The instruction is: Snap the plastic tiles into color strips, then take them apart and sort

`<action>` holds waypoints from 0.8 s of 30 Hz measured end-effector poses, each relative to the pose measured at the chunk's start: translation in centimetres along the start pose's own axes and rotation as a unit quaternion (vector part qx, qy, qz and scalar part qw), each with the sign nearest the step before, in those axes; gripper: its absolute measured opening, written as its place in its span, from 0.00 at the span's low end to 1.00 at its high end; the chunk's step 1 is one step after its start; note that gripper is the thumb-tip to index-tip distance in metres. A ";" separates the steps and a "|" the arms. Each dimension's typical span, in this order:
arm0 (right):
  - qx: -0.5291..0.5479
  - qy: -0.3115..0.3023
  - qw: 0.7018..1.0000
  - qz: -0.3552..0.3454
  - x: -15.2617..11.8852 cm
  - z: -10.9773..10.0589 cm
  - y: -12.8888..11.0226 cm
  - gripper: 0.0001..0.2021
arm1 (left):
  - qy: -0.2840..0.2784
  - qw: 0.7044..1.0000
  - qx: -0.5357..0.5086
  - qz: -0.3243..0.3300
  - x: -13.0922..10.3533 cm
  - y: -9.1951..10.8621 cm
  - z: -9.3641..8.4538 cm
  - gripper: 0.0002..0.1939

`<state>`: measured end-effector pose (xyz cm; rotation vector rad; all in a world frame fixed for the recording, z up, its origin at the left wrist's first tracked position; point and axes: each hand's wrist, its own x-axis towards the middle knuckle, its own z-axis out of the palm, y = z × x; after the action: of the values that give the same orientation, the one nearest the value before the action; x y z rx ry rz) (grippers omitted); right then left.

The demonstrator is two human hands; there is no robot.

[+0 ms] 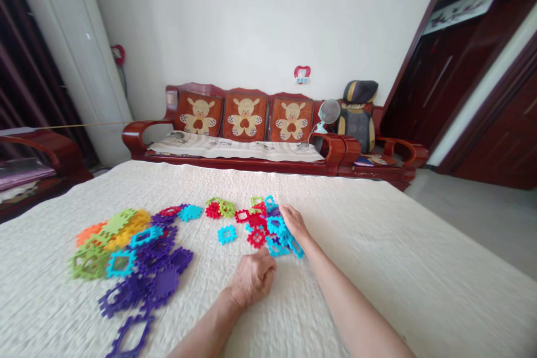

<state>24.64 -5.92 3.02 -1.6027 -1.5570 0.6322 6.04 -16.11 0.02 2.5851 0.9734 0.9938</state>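
Blue pieces (overlapping), just left of right fingers

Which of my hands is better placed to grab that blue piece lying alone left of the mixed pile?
Probably your left hand: it's nearer the lone blue piece, while your right hand is at the mixed pile's right side.

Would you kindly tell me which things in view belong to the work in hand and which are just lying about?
Apparently in the work:
mixed pile of toothed pieces, beside right hand and left hand
purple pieces
light green pieces
yellow pieces
white quilted cover beneath them

Just around:
bear cushions
fan
wooden sofa
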 end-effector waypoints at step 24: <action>-0.384 0.083 0.920 -0.009 -12.4 -7.1 5.5 0.20 | 0.028 0.995 0.097 -0.019 3.1 2.4 -0.2 0.20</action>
<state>32.11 -19.05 0.34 -2.1232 -1.7948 -0.1779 8.78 -15.94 2.75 2.6931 1.1839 1.0145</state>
